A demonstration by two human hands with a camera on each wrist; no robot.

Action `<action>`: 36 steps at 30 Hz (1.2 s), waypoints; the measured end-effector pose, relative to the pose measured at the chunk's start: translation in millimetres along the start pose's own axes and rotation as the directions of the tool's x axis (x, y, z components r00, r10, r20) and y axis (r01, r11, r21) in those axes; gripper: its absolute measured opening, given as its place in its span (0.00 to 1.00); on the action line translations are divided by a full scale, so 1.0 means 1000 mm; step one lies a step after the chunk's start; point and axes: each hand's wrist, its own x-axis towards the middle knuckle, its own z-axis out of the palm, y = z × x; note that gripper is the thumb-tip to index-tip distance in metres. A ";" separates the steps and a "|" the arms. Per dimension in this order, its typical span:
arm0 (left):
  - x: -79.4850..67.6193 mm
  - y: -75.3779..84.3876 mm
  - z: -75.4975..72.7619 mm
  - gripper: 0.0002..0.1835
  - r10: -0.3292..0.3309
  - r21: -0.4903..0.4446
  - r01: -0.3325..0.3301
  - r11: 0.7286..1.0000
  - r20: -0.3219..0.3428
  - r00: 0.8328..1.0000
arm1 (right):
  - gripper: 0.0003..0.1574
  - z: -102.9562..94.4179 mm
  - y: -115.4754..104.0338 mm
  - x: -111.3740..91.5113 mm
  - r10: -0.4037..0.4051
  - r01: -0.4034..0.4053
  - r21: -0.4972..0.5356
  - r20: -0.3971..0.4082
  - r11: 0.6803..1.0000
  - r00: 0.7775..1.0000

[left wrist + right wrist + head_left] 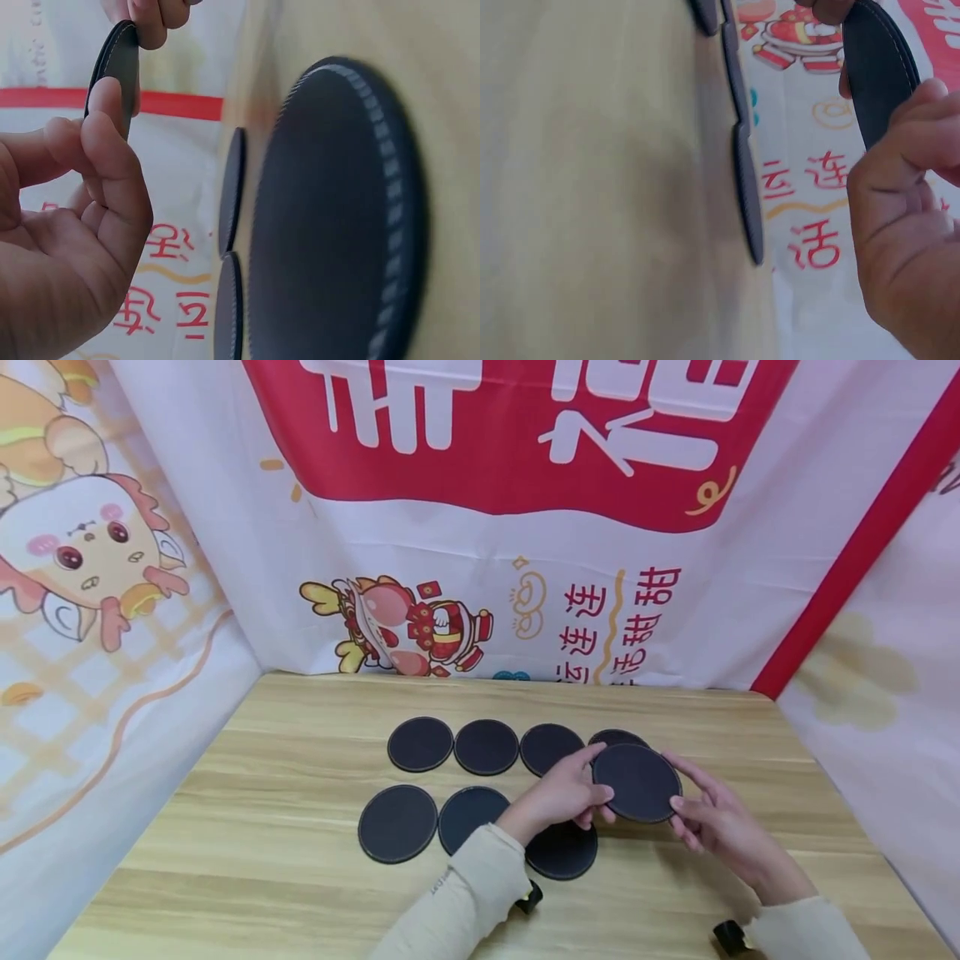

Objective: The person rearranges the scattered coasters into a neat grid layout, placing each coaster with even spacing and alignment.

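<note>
A round black coaster (637, 782) with a stitched rim is held up above the table between both hands. My left hand (562, 792) pinches its left edge between thumb and fingers, while my right hand (716, 818) grips the right edge the same way. The left wrist view shows the coaster (112, 67) nearly edge-on, clear of the tabletop; the right wrist view shows its flat face tilted. Under my left hand and forearm, a front-row coaster (561, 852) is partly covered. Behind the held one, a back-row coaster (618, 737) is half hidden.
Similar coasters lie flat on the wood-grain table (247, 827) in two rows. The back row starts with a coaster (421, 744) at the left, the front row with another (397, 824). A printed cloth (465, 543) hangs behind the table, with more at both sides.
</note>
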 end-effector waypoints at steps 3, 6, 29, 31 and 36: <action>0.000 -0.006 0.008 0.39 -0.028 0.081 0.025 0.996 0.029 0.999 | 0.36 -0.006 0.007 -0.008 0.062 -0.063 0.033 0.027 0.997 0.998; -0.001 -0.011 0.012 0.39 -0.062 0.176 0.050 0.983 0.063 0.996 | 0.37 -0.012 0.013 -0.014 0.120 -0.123 0.053 0.054 0.991 0.991; -0.006 -0.018 0.014 0.26 -0.139 0.536 0.051 0.843 0.127 0.982 | 0.43 -0.021 0.025 -0.021 0.283 -0.282 -0.015 0.084 0.959 0.956; -0.005 -0.018 0.014 0.31 -0.148 0.535 0.066 0.842 0.111 0.983 | 0.45 -0.022 0.025 -0.021 0.301 -0.299 -0.036 0.070 0.954 0.951; -0.004 -0.018 0.016 0.34 -0.161 0.537 0.097 0.838 0.072 0.984 | 0.49 -0.023 0.025 -0.022 0.340 -0.336 -0.096 0.030 0.937 0.940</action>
